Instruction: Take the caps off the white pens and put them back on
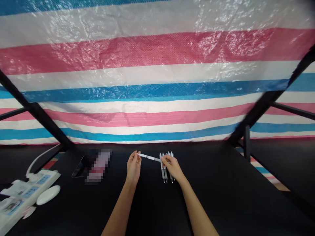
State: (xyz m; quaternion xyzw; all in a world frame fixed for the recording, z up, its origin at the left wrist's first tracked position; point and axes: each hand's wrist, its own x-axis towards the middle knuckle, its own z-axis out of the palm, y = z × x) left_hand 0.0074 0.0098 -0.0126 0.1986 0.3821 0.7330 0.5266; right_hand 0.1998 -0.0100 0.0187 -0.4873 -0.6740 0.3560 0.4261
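Note:
Over the black tabletop (152, 209), my left hand (134, 166) pinches the tip end of a white retractable pen (148, 157). My right hand (173, 167) grips the pen's other end, so the pen spans the gap between my hands. Beneath and beside my right hand lies a row of several grey-and-white pens (165, 172), side by side with their tips toward me. My right hand hides their middle parts.
At the left stand a white power strip (29, 186), a white computer mouse (48, 195) and a dark tablet or phone (81, 165), partly pixelated. A red, white and blue striped tarp (157, 75) hangs behind the table, crossed by black metal bars (261, 111).

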